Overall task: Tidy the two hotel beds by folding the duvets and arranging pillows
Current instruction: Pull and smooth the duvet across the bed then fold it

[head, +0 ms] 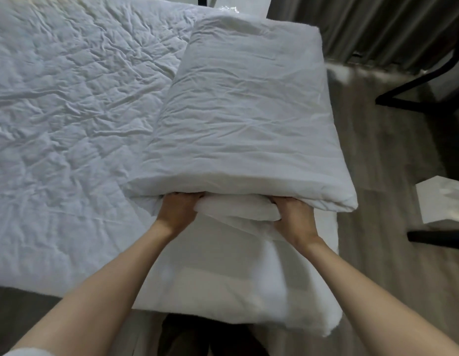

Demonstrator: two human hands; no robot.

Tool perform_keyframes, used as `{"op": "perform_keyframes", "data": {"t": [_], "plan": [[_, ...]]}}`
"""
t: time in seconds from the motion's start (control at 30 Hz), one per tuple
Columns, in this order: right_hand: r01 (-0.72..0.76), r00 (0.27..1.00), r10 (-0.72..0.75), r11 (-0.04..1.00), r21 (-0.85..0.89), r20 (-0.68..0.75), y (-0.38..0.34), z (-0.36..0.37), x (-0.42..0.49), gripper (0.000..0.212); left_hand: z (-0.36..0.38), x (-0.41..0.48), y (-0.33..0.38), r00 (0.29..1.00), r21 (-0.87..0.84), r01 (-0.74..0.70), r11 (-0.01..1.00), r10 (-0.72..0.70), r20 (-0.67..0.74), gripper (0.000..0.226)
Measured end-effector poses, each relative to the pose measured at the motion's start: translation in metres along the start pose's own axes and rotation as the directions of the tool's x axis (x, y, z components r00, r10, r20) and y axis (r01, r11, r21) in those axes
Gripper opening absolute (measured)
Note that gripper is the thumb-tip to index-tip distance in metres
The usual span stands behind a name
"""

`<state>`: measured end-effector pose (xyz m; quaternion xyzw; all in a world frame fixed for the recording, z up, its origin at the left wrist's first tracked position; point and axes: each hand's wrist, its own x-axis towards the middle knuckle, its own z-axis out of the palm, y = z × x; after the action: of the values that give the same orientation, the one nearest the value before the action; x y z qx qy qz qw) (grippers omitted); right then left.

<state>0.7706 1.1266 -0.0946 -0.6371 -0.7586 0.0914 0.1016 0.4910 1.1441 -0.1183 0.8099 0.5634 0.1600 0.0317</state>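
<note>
Both grips, left hand point(178, 210) and right hand point(295, 217), clamp the near layers of the folded duvet point(249, 111) at lower centre, likely to square it on the bed point(69, 98).

Dim, soft light; blurred, warped edges

Left grip point(177, 209) and right grip point(295, 217) ungloved, 1 white sleeve edge point(24, 352), dark trousers point(186, 336).

The folded duvet point(249, 111) is plain white, and the bed point(69, 111) under it wears a white sheet with a cool bluish-grey cast and no print. The floor point(393, 155) is grey-brown with a wood-grain pattern, the curtain point(377, 27) is grey, and the furniture frame point(387, 100) is black.
</note>
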Motion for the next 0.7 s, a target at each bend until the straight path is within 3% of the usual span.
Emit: {"op": "perform_keyframes", "data": {"t": [0.23,0.37,0.47,0.57,0.63,0.7], "plan": [[0.016,1.0,-0.016,0.999,-0.032,-0.002,-0.022,-0.013,-0.1,0.061,-0.018,-0.095,0.036,0.999,-0.029,0.042,0.999,-0.042,0.012,0.04],[0.025,0.999,-0.021,0.996,-0.09,0.042,-0.039,-0.008,-0.143,0.063,-0.027,-0.139,0.039,0.99,-0.022,0.093,0.995,-0.09,0.112,0.045],[-0.017,0.964,0.063,0.984,-0.178,0.259,-0.056,0.004,-0.17,0.058,-0.037,-0.157,0.047,0.936,0.031,0.173,0.984,-0.174,0.307,0.038],[-0.092,0.862,0.139,0.989,-0.119,0.488,-0.081,0.008,-0.195,0.05,-0.046,-0.175,0.056,0.873,0.099,0.119,0.988,-0.152,0.463,0.032],[-0.047,0.879,0.061,0.998,-0.041,0.473,-0.103,-0.001,-0.211,0.044,-0.062,-0.191,0.058,0.889,0.025,0.094,0.995,-0.095,0.448,0.038],[-0.051,0.929,0.014,0.995,0.089,0.369,-0.124,-0.017,-0.222,0.035,-0.082,-0.201,0.059,0.937,-0.076,0.125,0.989,-0.093,0.336,0.043]]}}
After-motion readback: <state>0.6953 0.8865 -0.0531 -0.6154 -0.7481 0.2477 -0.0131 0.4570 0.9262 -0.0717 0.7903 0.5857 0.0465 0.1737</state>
